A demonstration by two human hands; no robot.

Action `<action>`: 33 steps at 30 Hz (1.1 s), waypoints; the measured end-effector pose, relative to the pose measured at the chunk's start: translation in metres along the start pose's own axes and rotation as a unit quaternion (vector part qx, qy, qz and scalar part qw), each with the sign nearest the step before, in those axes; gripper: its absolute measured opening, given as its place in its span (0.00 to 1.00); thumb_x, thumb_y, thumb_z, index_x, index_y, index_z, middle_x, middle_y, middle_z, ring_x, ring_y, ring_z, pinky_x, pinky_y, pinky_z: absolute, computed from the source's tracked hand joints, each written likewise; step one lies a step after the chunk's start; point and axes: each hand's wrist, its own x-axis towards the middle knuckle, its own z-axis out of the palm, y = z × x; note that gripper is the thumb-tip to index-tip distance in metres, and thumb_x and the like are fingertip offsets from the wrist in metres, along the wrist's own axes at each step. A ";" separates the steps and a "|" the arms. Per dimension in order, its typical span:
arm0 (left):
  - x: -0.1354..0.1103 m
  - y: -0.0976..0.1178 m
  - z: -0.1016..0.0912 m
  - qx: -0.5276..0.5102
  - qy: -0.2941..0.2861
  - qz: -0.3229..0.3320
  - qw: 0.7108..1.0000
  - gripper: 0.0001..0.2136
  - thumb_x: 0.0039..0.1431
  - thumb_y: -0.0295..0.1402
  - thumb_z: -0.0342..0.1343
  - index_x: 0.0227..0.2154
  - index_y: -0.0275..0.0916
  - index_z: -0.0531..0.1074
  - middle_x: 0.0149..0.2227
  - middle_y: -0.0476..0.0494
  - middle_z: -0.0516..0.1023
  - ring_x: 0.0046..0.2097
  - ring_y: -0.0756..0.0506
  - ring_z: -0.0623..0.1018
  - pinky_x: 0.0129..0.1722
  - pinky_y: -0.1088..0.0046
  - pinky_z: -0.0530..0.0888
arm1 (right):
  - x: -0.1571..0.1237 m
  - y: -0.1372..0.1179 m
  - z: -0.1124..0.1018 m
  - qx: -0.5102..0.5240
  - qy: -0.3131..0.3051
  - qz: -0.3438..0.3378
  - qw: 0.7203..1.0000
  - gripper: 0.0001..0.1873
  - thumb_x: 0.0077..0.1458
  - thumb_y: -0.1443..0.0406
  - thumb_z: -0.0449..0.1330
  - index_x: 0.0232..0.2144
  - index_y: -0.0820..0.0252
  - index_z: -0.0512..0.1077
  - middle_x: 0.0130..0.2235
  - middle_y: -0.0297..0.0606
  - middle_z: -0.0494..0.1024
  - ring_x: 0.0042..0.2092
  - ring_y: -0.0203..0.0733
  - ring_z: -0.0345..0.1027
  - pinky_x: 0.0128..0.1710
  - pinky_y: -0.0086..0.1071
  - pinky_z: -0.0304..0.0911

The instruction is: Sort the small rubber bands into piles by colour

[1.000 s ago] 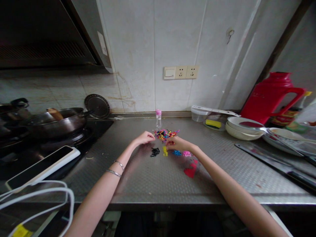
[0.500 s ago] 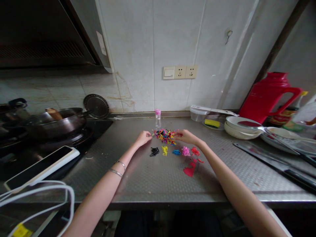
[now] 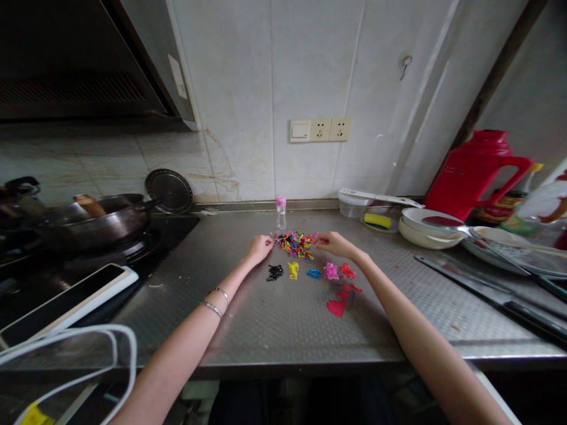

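Note:
A mixed pile of small coloured rubber bands point(image 3: 294, 244) lies on the steel counter between my hands. At its left edge my left hand point(image 3: 259, 249) is closed in a pinch, apparently on a rubber band. My right hand point(image 3: 333, 244) pinches at the opposite edge, its fingertips among the bands. Nearer to me are separate heaps of black bands point(image 3: 274, 272), yellow bands point(image 3: 293, 271), blue bands point(image 3: 314, 273), pink bands point(image 3: 331, 271) and red bands point(image 3: 348, 271). Behind the pile stands a small clear bottle point(image 3: 281, 219) with a pink cap.
A torn red-printed clear bag point(image 3: 338, 304) lies in front of the heaps. Bowls point(image 3: 429, 235), a yellow sponge point(image 3: 377, 221), a long knife point(image 3: 460, 283) and a red thermos point(image 3: 465, 177) stand or lie right. Left are a pan point(image 3: 101, 221) on the stove and a white device point(image 3: 66, 301).
My left fingers have closed further at the pile's left edge. My right hand stays by the right edge. The whole view has shifted slightly.

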 end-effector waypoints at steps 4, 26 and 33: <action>0.003 -0.006 -0.001 -0.046 0.010 0.013 0.999 0.09 0.50 0.33 0.53 0.29 0.35 0.76 0.31 0.39 0.77 0.32 0.47 0.73 0.33 0.75 0.65 | 0.000 0.001 0.000 -0.002 -0.003 -0.002 1.000 0.15 0.47 0.58 0.54 0.32 0.62 0.74 0.24 0.33 0.72 0.26 0.33 0.60 0.26 0.25 0.52; -0.001 -0.003 -0.049 -0.175 -0.326 0.075 0.926 0.12 0.40 0.37 0.60 0.27 0.33 0.76 0.17 0.50 0.70 0.19 0.56 0.59 0.19 0.79 0.54 | 0.002 0.007 0.007 0.011 -0.035 0.000 0.999 0.12 0.46 0.63 0.56 0.32 0.62 0.74 0.28 0.35 0.75 0.29 0.35 0.66 0.29 0.25 0.57; -0.007 -0.008 -0.051 -0.148 -0.439 0.037 0.886 0.15 0.38 0.40 0.61 0.29 0.35 0.76 0.20 0.49 0.70 0.19 0.55 0.62 0.17 0.80 0.53 | 0.000 0.000 0.007 0.040 -0.106 -0.014 0.994 0.14 0.42 0.57 0.59 0.30 0.61 0.74 0.26 0.32 0.74 0.28 0.34 0.64 0.26 0.25 0.56</action>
